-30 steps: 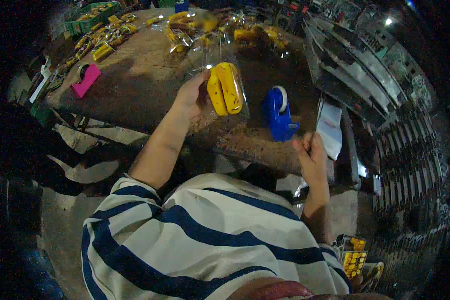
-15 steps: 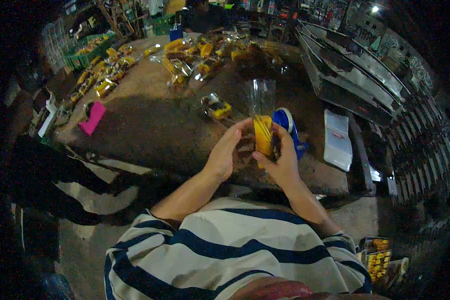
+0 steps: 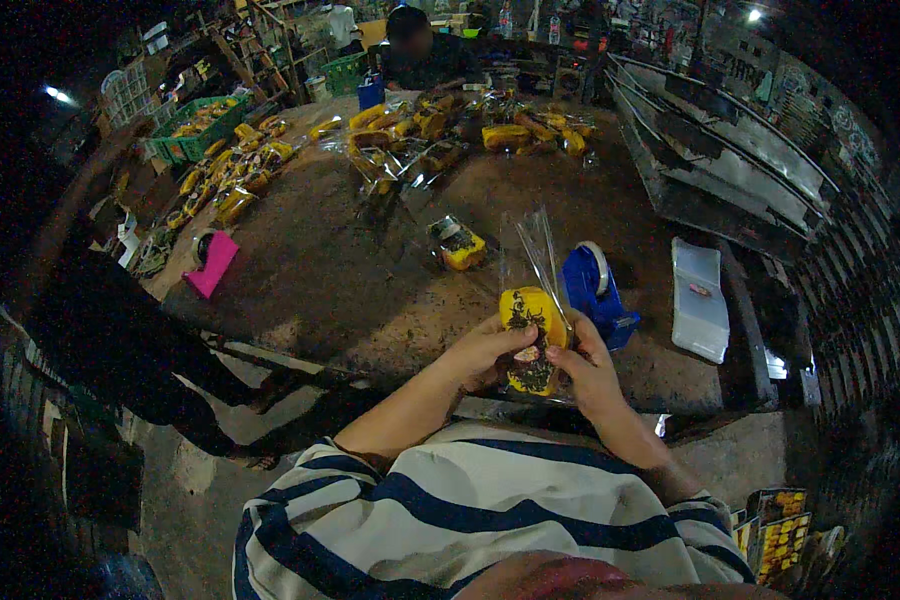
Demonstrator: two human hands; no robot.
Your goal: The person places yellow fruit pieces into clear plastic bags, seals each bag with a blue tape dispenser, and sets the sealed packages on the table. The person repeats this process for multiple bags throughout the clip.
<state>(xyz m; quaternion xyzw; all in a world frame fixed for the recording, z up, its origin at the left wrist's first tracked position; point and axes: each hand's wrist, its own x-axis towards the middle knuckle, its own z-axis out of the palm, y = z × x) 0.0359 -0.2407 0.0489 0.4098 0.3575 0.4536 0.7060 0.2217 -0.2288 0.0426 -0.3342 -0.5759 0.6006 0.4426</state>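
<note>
Both hands hold a yellow bread loaf with dark specks on top, inside a clear plastic bag. The bag's loose open end sticks up past the loaf, away from me. My left hand grips its left side, thumb across the speckled face. On the right edge my right hand is closed, its thumb pressing the plastic. Just beyond that hand stands a blue tape dispenser with a roll in it. Another bagged yellow loaf lies on the table beyond my hands.
Bagged yellow loaves are heaped at the table's far side, more at far left near a green crate. A pink tape dispenser sits left. Flat clear bags lie right, below metal trays. A person is across the table.
The bagged loaf has come nearer to my body and turned, so its speckled face now shows. Both thumbs have moved onto that face. The whole view has shifted slightly.
</note>
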